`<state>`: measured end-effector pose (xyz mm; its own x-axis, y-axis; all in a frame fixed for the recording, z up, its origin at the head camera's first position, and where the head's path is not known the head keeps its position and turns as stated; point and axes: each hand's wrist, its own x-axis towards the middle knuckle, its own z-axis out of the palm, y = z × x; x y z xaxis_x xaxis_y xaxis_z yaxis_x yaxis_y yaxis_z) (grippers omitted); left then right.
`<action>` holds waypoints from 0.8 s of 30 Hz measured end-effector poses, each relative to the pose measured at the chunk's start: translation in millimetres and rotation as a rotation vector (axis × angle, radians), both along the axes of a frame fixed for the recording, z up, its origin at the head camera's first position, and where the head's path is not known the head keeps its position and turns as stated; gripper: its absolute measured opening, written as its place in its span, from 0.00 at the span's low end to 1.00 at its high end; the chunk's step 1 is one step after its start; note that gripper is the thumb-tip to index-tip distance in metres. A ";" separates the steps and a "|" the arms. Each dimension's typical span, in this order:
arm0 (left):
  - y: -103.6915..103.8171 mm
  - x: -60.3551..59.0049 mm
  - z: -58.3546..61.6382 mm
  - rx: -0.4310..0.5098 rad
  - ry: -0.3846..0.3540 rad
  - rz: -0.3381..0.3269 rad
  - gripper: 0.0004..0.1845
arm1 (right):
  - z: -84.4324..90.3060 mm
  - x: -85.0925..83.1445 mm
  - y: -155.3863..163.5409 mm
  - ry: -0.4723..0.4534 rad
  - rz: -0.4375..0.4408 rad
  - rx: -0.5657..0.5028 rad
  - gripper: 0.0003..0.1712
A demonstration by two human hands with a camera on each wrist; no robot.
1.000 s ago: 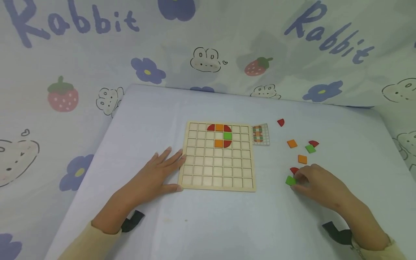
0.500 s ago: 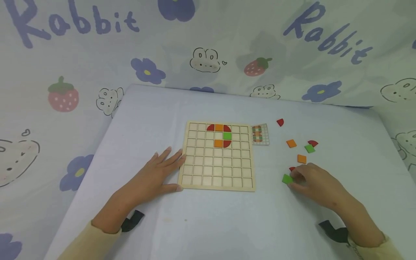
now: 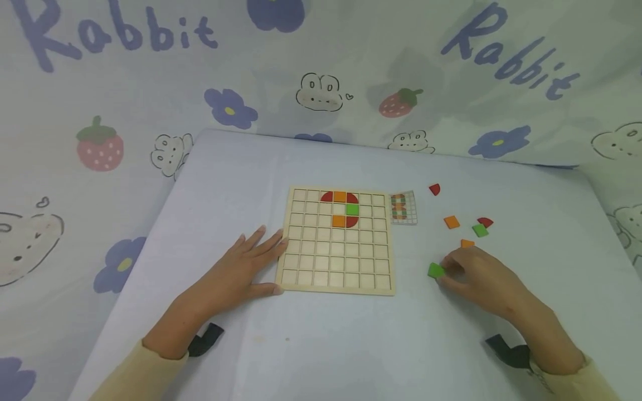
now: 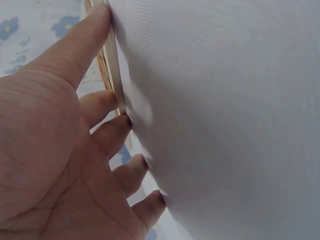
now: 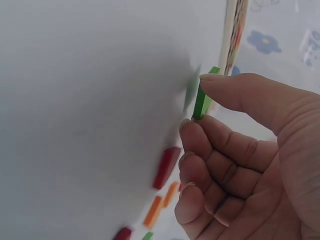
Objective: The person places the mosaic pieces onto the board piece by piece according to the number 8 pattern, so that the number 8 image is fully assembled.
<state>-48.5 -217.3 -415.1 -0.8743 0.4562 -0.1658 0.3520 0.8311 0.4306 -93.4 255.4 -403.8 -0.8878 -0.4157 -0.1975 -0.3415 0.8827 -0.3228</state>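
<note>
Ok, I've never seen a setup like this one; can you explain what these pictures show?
There is no machine here, only a person's two bare hands. The wide view comes from a camera on the head, looking forward and down; each close view comes from a camera on one wrist.

On the white table lies a gridded board with six coloured pieces in its cells. A small card with a printed pattern is at its right edge. Farther right lie loose red pieces, orange squares and a green square.

The left hand touches the board's left edge, fingers spread. The right hand pinches a green tile.
</note>
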 end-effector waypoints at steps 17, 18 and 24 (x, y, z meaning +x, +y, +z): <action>1.6 0.7 1.6 -0.034 0.009 0.010 0.51 | 22.1 -44.5 -67.1 0.106 0.159 -0.093 0.13; 1.4 0.8 1.4 -0.033 0.011 0.008 0.51 | 23.0 -48.8 -73.1 0.105 0.164 -0.098 0.13; -0.3 1.1 -0.4 -0.028 0.023 -0.003 0.51 | 24.7 -74.1 -108.9 0.089 0.204 -0.094 0.16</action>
<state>-47.4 -217.6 -415.4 -0.8765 0.4545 -0.1585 0.3642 0.8415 0.3990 -167.6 146.4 -379.1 -0.7958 -0.6010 -0.0741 -0.5406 0.7602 -0.3605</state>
